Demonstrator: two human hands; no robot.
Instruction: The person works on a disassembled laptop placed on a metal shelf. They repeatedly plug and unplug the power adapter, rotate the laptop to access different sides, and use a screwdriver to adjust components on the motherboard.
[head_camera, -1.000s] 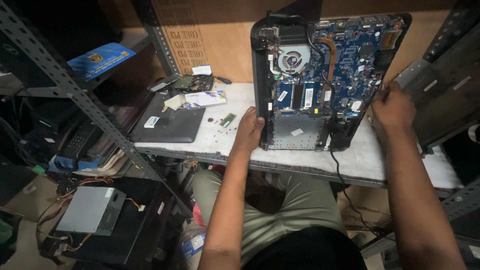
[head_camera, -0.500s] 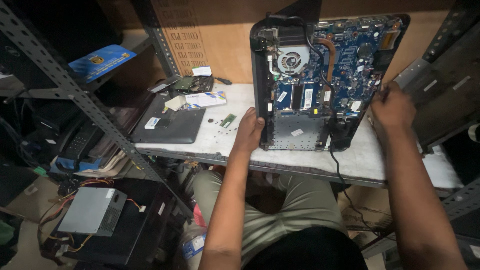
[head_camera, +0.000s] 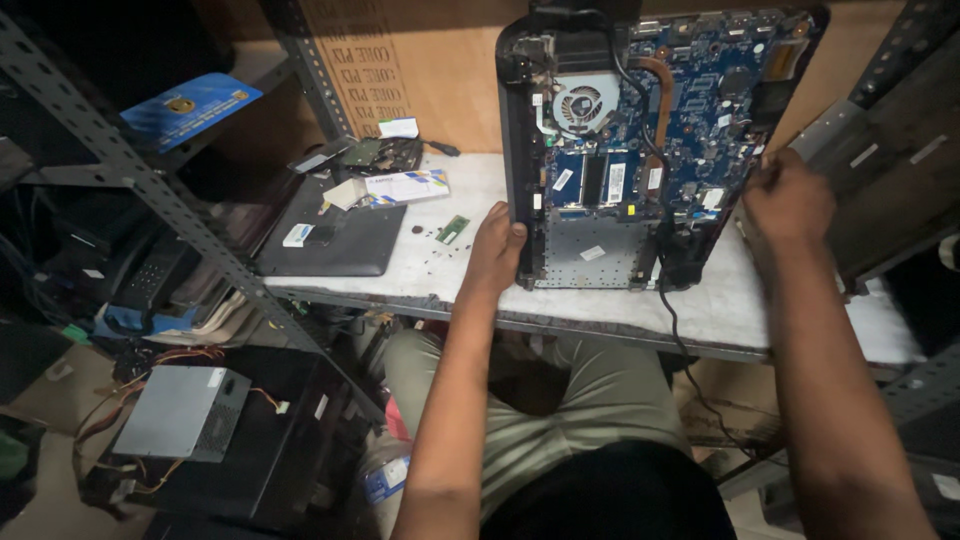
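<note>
The opened laptop base (head_camera: 640, 150) stands tilted on its edge on the white worktop (head_camera: 440, 265), blue motherboard and cooling fan (head_camera: 580, 103) facing the person, seemingly propped so the internals can be seen. The left hand (head_camera: 497, 250) clasps its lower left edge; the right hand (head_camera: 788, 198) is closed on the right edge, steadying it. A loose memory module (head_camera: 452, 229) and a black laptop lid (head_camera: 325, 238) lie to the left.

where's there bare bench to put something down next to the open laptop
Bare patches on the white bench: the front strip between the left hand and the black cover panel, and the front right edge below the right hand. The back left is crowded with a box, drive, memory stick and small bits. The open laptop fills the middle.
</note>
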